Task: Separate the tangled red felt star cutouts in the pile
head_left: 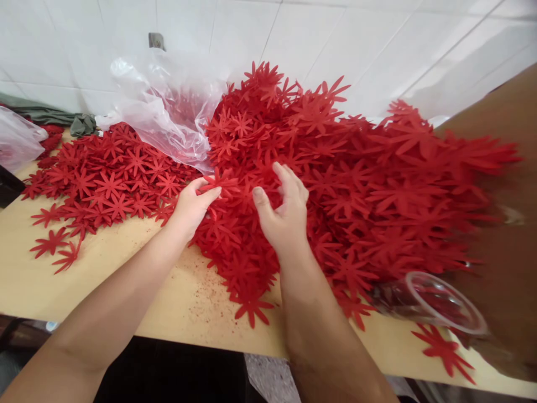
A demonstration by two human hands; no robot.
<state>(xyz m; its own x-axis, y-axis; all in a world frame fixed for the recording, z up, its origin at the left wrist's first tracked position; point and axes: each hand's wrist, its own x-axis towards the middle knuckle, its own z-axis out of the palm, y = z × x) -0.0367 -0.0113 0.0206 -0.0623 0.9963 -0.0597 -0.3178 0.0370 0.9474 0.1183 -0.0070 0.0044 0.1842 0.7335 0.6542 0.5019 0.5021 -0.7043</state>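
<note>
Red flower-shaped cut-outs with long narrow petals lie heaped across the table. My left hand [196, 202] pinches one red flower cut-out [223, 183] between thumb and fingers, at the front of the big pile [344, 168]. A short way to the right, my right hand [286, 210] hovers over the same pile, thumb and fingers apart, with nothing seen between them. A lower, flatter pile [113, 179] of the same cut-outs spreads out on the left.
A crumpled clear plastic bag [168, 106] stands between the piles against the white tiled wall [235, 28]. At the right, a clear plastic cup [444, 302] lies on its side beside a brown board [512, 235]. Green cloth [54, 115] is at the far left. The pale wooden table [163, 280] carries red crumbs.
</note>
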